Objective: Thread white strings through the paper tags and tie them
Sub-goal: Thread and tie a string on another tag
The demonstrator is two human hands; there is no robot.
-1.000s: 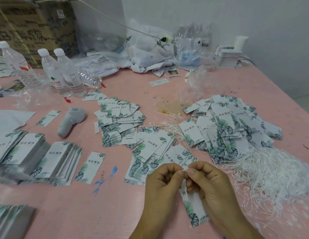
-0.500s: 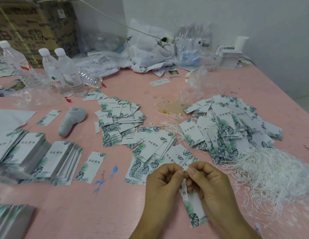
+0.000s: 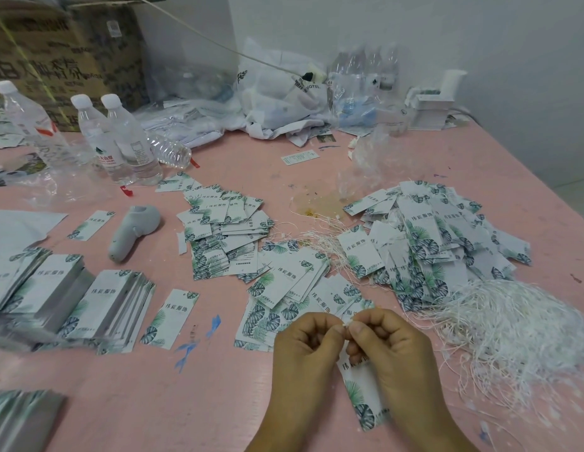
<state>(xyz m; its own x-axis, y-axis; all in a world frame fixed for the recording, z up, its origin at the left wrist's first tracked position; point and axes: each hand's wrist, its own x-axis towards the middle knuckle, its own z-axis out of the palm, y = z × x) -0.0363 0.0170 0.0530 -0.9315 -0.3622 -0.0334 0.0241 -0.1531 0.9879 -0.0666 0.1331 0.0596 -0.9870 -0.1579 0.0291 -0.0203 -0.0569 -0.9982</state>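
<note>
Head view: the paper tag hangs between my hands as before, low over the pink table. My left hand and right hand still pinch a white string at its top. Loose strings heap just right; bare tabletop lies left.
</note>
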